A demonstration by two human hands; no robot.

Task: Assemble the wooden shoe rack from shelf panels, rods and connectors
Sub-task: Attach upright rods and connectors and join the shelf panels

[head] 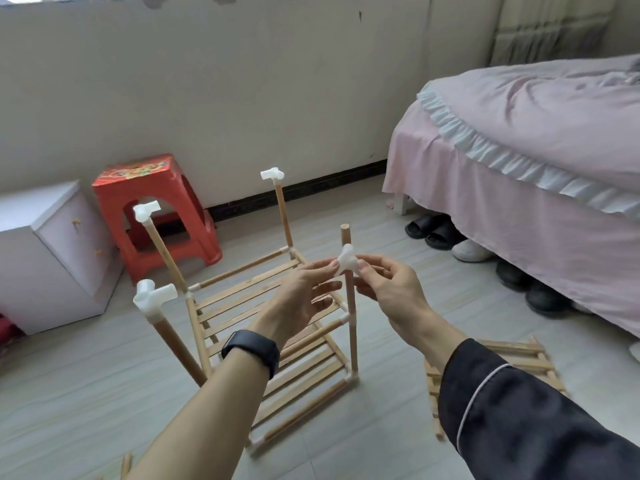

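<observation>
Both hands pinch one white connector (347, 261) by the fingertips, the left hand (304, 292) on one side and the right hand (391, 285) on the other. It is held in the air in front of the rack's (235, 296) near right rod (345, 234), just under its bare top. A spare panel (540, 358) lies on the floor at right.

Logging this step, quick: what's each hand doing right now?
Left hand: fingers pinch the connector.
Right hand: fingers pinch the same connector.
</observation>
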